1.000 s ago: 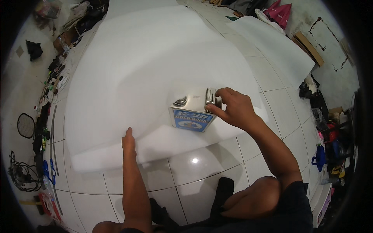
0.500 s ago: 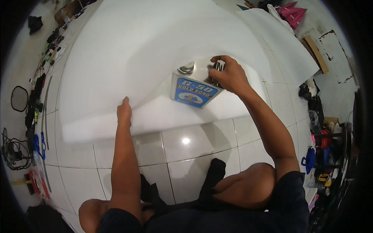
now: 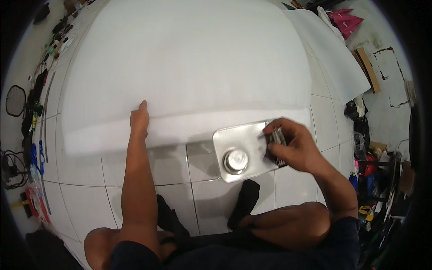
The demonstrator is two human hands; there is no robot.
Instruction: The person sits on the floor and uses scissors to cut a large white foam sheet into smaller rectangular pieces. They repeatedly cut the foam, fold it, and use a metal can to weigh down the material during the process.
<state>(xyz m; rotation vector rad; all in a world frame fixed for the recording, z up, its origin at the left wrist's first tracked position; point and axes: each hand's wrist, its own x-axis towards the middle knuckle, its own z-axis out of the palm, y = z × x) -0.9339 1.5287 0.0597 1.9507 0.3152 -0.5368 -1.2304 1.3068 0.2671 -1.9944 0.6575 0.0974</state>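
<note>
In the head view, a white sheet [image 3: 193,63] is covering much of the pale tiled floor [image 3: 171,210]; clutter [image 3: 366,164] is lining both walls [image 3: 396,72], and a pink bundle [image 3: 347,22] is showing at upper right. The right hand [image 3: 295,146] is gripping a silvery can [image 3: 245,141] over the sheet's near edge. The left hand [image 3: 140,120] is resting on the sheet, its grip unclear.
</note>
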